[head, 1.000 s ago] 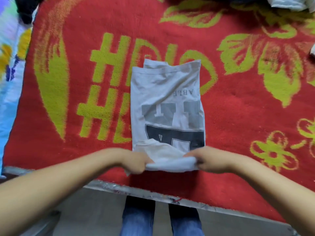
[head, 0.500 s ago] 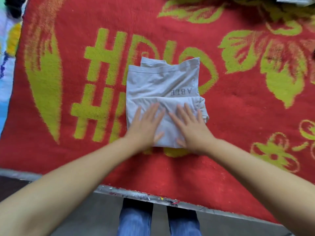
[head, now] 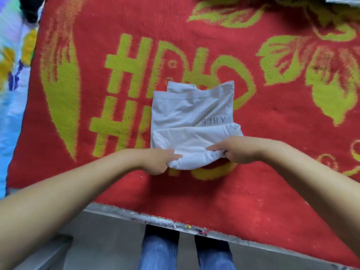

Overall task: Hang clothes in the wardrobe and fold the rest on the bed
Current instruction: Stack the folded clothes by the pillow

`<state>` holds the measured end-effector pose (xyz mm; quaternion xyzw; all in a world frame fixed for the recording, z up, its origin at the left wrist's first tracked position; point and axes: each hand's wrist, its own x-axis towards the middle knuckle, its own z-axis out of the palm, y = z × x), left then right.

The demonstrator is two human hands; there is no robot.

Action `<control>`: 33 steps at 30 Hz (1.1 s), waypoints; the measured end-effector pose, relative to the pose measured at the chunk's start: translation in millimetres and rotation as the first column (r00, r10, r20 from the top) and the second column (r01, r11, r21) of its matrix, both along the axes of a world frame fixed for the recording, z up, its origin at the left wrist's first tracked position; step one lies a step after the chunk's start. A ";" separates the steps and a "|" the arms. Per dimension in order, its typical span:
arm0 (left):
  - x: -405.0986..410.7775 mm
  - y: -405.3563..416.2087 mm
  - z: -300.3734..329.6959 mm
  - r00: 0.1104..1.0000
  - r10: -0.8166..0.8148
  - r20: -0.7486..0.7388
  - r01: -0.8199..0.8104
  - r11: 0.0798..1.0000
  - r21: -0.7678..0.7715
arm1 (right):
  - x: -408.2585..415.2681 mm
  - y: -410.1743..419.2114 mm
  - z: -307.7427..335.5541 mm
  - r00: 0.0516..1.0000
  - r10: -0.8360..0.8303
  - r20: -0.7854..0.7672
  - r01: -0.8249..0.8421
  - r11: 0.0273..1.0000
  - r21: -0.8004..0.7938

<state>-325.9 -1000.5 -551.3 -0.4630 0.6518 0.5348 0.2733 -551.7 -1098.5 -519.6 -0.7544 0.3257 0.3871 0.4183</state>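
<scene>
A light grey T-shirt (head: 191, 121), folded into a compact rectangle with the letters "ABLE" upside down on it, lies in the middle of the red blanket (head: 253, 188) on the bed. My left hand (head: 161, 159) grips the near left corner of the folded shirt. My right hand (head: 234, 151) grips the near right corner. Between the two hands the near edge is lifted slightly off the blanket and bunched.
The blanket carries large yellow-green letters and flowers. A pale patterned sheet (head: 13, 78) lies at the left. A dark garment (head: 32, 8) sits at the top left and a pale one (head: 342, 0) at the top right. The bed edge (head: 165, 221) and my jeans are below.
Half a second ago both hands lay flat, pressing the folded shirt. They have slid back to its near edge, and each now grips a corner and lifts it.
</scene>
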 end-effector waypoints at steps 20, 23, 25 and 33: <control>-14.8 -111.6 -68.6 0.889 0.432 0.153 -0.185 0.643 -0.743 | 70.3 -58.9 -81.4 0.971 -0.070 0.228 0.211 0.701 -0.682; 3.8 -96.3 -96.3 0.811 0.562 0.161 -0.240 0.572 -0.784 | 33.9 -58.2 -107.0 0.961 -0.204 0.185 0.274 0.649 -0.710; 21.5 -87.8 -102.2 0.772 0.610 0.178 -0.244 0.543 -0.803 | 11.7 -62.4 -111.1 0.967 -0.200 0.156 0.250 0.645 -0.722; 33.3 -52.9 -64.9 0.895 0.438 0.080 -0.155 0.474 -0.867 | 3.0 -50.0 -78.5 0.969 -0.034 0.247 0.214 0.618 -0.756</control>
